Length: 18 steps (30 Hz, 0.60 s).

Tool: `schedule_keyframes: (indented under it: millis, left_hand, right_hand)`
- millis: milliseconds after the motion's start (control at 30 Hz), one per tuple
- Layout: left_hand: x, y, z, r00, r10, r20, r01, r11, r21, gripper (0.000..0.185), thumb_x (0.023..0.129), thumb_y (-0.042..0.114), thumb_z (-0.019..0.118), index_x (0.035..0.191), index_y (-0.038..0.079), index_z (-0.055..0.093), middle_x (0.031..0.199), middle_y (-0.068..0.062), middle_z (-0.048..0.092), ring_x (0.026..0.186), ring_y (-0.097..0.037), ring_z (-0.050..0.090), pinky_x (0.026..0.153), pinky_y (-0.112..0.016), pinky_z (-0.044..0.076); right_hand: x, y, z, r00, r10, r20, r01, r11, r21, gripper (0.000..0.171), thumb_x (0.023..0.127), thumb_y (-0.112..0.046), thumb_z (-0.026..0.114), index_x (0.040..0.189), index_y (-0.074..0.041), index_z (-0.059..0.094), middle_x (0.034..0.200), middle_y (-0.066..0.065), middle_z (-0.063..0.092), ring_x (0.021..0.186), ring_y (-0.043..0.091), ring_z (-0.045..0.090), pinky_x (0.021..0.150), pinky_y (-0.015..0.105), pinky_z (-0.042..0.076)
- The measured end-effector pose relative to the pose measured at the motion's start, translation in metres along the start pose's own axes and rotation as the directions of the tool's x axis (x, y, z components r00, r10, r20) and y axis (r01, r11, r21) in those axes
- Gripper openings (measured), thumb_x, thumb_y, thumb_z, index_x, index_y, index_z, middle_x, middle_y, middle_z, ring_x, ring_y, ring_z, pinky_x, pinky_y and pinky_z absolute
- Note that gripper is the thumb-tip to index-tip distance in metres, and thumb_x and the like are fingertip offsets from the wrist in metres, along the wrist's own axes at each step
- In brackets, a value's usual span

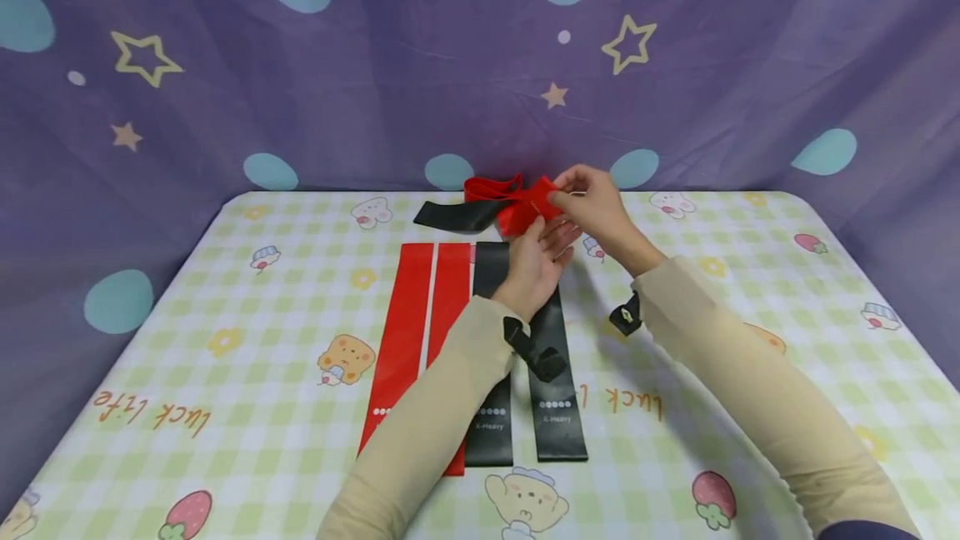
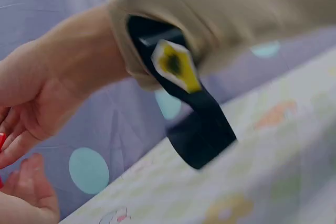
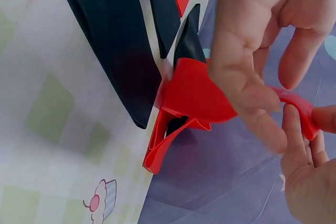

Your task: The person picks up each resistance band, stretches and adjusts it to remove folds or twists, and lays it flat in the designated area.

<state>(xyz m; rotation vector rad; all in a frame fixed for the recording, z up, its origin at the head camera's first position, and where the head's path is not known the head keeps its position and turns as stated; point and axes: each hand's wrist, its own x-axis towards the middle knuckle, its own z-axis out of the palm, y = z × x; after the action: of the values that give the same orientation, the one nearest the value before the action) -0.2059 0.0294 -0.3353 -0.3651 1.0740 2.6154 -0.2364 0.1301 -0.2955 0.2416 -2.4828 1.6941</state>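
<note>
A crumpled red resistance band (image 1: 525, 200) is lifted off the back of the table between both hands. My right hand (image 1: 562, 190) pinches its right end from above, thumb against fingers. My left hand (image 1: 542, 225) lies palm up just below, its fingertips taking the same band. In the right wrist view the red band (image 3: 194, 95) folds out from under my right hand (image 3: 278, 111), and its thin end runs between fingers of my left hand (image 3: 307, 129). The left wrist view is blurred. It shows my right hand (image 2: 23, 121) above my left hand (image 2: 23, 192).
Two red bands (image 1: 416, 332) and two black bands (image 1: 558, 390) lie flat side by side mid-table, partly under my left forearm. Another black band (image 1: 457, 215) lies loose at the back by the purple backdrop (image 1: 375, 65). The checked tablecloth (image 1: 750, 273) spreads left and right.
</note>
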Motion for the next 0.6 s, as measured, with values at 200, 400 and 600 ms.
schedule_keyframes:
  millis: [200,400,600]
  left_hand:
    - [0.004,0.005,0.003,0.991,0.098,-0.093,-0.104,0.992,-0.072,0.023,0.102,0.016,0.042,0.105,0.002,0.060,0.080,-0.001,0.065,0.078,-0.011,0.064,0.069,-0.021,0.042]
    - [0.007,0.011,0.001,0.977,0.138,-0.163,-0.145,0.989,-0.030,0.020,0.097,0.012,0.051,0.111,0.000,0.060,0.094,-0.005,0.064,0.080,-0.014,0.061,0.074,-0.026,0.044]
    - [0.011,0.015,-0.002,0.974,0.154,-0.165,-0.158,0.987,-0.010,0.015,0.095,0.006,0.054,0.108,-0.002,0.059,0.112,-0.011,0.060,0.077,-0.014,0.059,0.074,-0.025,0.046]
  right_hand:
    - [-0.003,-0.001,-0.005,0.999,0.038,-0.010,-0.038,0.999,0.003,0.012,0.084,-0.003,0.061,0.094,0.001,0.056,0.078,0.000,0.059,0.067,0.007,0.058,0.061,0.017,0.050]
    - [-0.008,0.001,-0.002,0.991,0.118,0.060,-0.122,0.990,0.069,0.025,0.086,0.001,0.059,0.109,0.009,0.051,0.084,0.007,0.057,0.064,0.006,0.059,0.063,0.022,0.057]
    - [-0.015,0.003,0.002,0.972,0.208,0.109,-0.225,0.957,0.181,0.030,0.084,0.005,0.056,0.113,0.012,0.048,0.086,0.007,0.056,0.066,0.007,0.061,0.070,0.030,0.057]
